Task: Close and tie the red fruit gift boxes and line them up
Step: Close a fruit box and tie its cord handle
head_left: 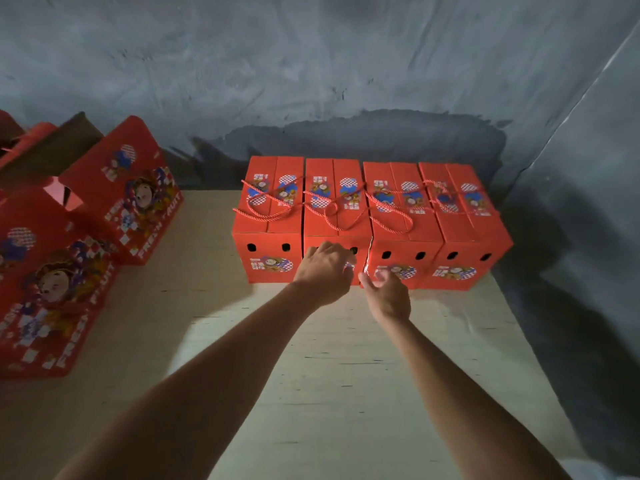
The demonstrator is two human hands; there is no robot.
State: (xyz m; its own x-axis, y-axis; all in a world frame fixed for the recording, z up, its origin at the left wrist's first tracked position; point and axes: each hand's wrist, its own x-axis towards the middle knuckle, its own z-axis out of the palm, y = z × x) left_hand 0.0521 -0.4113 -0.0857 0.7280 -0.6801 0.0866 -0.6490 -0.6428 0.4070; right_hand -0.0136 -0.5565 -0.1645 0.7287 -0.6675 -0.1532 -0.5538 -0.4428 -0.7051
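Observation:
Four closed red fruit gift boxes stand side by side at the back of the table, each tied with red-and-white cord: the first box (266, 233), second box (349, 233), third box (401, 244) and fourth box (464, 237). My left hand (325, 268) rests against the front face of the second box, its fingers bent near the upper holes. My right hand (386, 292) sits low at the seam between the second and third boxes, thumb up along the corner and fingers loosely curled. A narrow gap shows at that seam.
At the left stand open red gift boxes with raised flaps, one further back (135, 192) and one nearer (52, 282). The pale table (311, 375) ends against a grey wall (311, 64) behind the row. A dark wall (588, 237) is close on the right.

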